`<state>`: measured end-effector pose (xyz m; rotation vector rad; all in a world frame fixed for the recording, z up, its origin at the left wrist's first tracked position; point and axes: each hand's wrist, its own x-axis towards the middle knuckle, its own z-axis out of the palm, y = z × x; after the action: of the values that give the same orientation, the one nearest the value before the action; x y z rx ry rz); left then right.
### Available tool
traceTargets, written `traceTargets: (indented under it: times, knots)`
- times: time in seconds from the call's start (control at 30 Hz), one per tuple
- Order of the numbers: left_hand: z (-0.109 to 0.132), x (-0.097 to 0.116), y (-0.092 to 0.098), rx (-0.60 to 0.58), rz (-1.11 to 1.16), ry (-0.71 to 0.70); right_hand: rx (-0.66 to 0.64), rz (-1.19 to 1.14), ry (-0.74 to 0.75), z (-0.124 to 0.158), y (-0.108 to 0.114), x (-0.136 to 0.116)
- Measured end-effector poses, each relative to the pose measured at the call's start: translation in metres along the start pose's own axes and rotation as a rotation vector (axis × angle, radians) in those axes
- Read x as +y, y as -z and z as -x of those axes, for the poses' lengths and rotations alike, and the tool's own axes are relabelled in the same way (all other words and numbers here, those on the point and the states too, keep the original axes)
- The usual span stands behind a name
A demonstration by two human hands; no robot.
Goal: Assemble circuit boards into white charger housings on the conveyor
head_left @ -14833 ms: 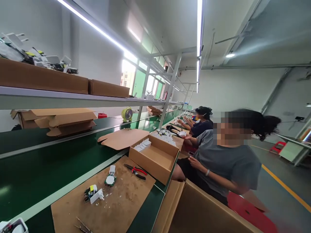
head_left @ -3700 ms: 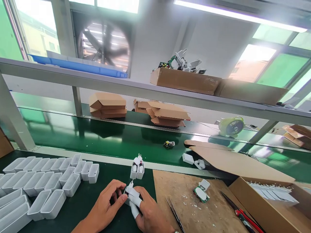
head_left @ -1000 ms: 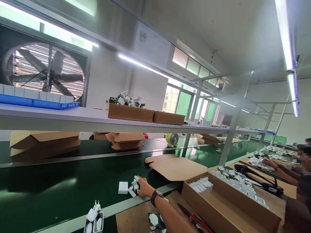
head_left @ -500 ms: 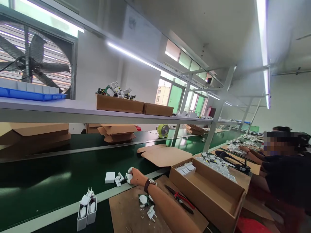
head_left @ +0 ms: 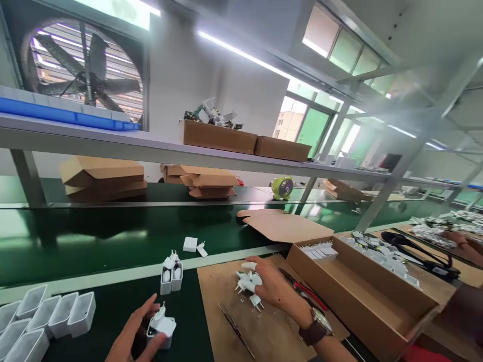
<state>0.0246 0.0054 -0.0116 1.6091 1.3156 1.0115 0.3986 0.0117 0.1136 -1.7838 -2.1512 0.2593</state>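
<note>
The left hand point(head_left: 132, 338) has its fingers clamped on a charger point(head_left: 162, 327). At its three o'clock, the right hand point(head_left: 275, 289) curls its fingers tight onto plug parts point(head_left: 246, 283).

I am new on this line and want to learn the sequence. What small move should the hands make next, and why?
Probably the right hand should pinch one of the white plug pieces under its fingers and carry it toward the left hand. The pieces lie loose on the brown board, and the left hand holds a white casing, apart from them.
</note>
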Motion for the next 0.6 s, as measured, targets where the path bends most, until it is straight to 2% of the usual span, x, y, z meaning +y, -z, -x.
traceTargets:
  times: [0.13,0.2,0.27,0.43,0.53,0.6]
  knots:
    - [-0.003,0.009,0.000,0.028,0.053,-0.010,-0.152,-0.155,0.256,0.001,-0.040,-0.062]
    - [-0.006,0.008,-0.002,0.045,0.098,0.005,-0.221,-0.157,0.381,0.000,-0.067,-0.089]
    - [-0.008,0.005,-0.004,0.089,0.165,0.024,-0.228,-0.110,0.467,-0.004,-0.090,-0.106]
    - [-0.008,0.003,-0.006,0.105,0.214,0.016,-0.110,-0.018,0.623,-0.018,-0.126,-0.114]
    - [-0.007,0.007,-0.006,0.103,0.149,-0.057,-0.022,0.076,0.696,-0.019,-0.138,-0.108]
    - [-0.007,0.008,-0.007,0.119,0.102,-0.120,-0.008,0.108,0.727,-0.017,-0.143,-0.104]
